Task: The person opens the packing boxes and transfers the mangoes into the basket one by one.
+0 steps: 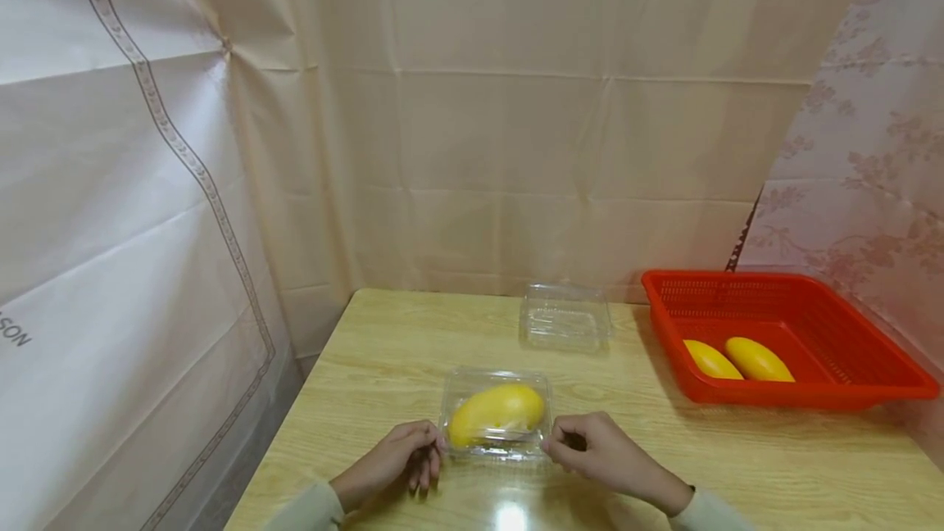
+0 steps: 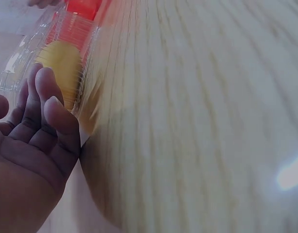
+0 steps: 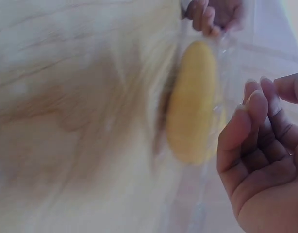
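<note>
A clear plastic clamshell box (image 1: 497, 453) lies on the table in front of me with a yellow mango (image 1: 501, 412) inside. My left hand (image 1: 401, 461) pinches its near left corner between thumb and forefinger, while the other fingers (image 2: 47, 82) hang loosely bent beside the box. At the near right corner, my right hand (image 1: 601, 453) pinches the box's edge, thumb and fingertips (image 3: 256, 104) together. Clear plastic is hard to make out in the right wrist view, where the mango (image 3: 192, 107) lies left of the hand.
Farther back on the wooden table (image 1: 398, 351) sits another clear plastic box (image 1: 564, 318). A red basket (image 1: 848, 392) stands at the right, holding two yellow mangoes (image 1: 760, 359). Beige cloth (image 1: 479, 138) hangs behind the table, with more sheeting at both sides.
</note>
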The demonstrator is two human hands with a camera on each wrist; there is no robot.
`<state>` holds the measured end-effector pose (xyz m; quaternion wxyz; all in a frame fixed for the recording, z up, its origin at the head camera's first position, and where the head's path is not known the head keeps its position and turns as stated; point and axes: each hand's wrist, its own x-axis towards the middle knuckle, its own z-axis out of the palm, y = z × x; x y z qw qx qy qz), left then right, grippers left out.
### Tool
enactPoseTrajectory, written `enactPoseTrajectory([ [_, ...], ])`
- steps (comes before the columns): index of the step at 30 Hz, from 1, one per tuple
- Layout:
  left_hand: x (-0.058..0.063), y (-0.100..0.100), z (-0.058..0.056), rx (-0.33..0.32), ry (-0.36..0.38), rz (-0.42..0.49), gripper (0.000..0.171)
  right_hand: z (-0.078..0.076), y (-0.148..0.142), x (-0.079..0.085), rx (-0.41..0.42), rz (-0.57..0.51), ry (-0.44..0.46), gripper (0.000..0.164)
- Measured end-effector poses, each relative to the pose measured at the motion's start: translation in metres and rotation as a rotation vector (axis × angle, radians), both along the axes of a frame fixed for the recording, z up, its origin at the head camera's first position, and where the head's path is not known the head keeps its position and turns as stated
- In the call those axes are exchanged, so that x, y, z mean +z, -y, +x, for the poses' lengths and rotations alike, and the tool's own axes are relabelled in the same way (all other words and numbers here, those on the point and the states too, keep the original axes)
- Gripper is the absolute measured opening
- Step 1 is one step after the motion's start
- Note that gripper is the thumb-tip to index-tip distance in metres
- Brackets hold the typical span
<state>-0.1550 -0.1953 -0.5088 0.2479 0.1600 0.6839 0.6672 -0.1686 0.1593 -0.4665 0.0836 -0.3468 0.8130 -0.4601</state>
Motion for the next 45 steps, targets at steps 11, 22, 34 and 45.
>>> enactPoseTrajectory([
  [11,-0.002,0.001,0.0,0.05,0.028,-0.053,0.037,0.004,0.068,0.026,0.089,0.128,-0.198,0.022],
  [22,-0.002,-0.001,0.0,0.009,0.03,-0.041,0.03,0.012,0.124,0.03,0.027,0.383,-0.517,0.023],
  [34,0.0,-0.003,0.003,0.02,0.041,-0.07,0.025,0.021,0.144,0.014,-0.064,0.629,-0.928,0.031],
  [45,0.001,-0.005,0.003,0.022,0.042,-0.089,0.024,0.024,0.149,0.012,-0.1,0.705,-1.007,0.025],
])
